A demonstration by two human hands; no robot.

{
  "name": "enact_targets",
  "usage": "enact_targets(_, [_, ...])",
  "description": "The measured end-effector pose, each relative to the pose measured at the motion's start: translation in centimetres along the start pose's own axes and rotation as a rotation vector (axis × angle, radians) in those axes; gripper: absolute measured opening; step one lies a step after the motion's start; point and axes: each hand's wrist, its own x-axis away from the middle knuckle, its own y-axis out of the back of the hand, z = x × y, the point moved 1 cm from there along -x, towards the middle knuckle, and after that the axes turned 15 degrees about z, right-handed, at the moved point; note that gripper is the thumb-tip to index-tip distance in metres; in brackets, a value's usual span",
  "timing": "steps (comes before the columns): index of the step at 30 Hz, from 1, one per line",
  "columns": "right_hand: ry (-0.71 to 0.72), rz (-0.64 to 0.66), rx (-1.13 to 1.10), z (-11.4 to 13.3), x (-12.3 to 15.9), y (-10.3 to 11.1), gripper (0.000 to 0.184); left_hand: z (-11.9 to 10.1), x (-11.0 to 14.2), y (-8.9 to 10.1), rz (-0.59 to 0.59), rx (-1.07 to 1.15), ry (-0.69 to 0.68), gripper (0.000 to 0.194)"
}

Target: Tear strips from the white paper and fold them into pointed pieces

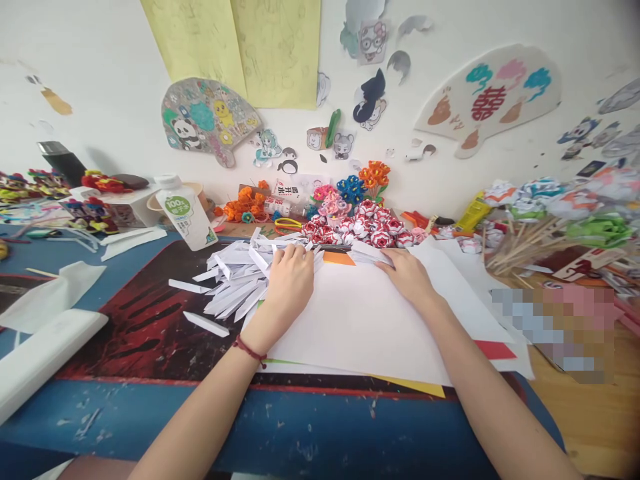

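A loose pile of folded white paper strips [235, 277] lies left of centre on a dark mat. At its right edge, my left hand [291, 280] has its fingers curled down over some strips, with the fingertips hidden. My right hand [407, 272] pinches a folded white paper piece [369, 253] between thumb and fingers at the far edge of the sheets. Under both hands spreads a stack of large white paper sheets [360, 320]. Orange paper [340, 258] shows between the hands, and yellow paper [415, 385] sticks out at the near edge.
Crocheted flowers [350, 193] and red-and-white paper roses [375, 225] line the wall behind. A white bottle [185, 213] stands at the back left. A long white case [50, 357] lies at the left. Sticks with paper flowers [520, 233] crowd the right side.
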Motion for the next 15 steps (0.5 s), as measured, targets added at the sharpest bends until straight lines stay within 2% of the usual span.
enact_targets(7, [-0.025, 0.0, -0.018, -0.23, -0.13, -0.14, 0.037, -0.09, 0.07, 0.03, 0.018, 0.011, -0.021, 0.02])
enact_targets(15, [-0.023, 0.0, 0.128, 0.62, 0.06, -0.09, 0.041, -0.27, 0.04, 0.04, 0.033, 0.017, -0.046, 0.022])
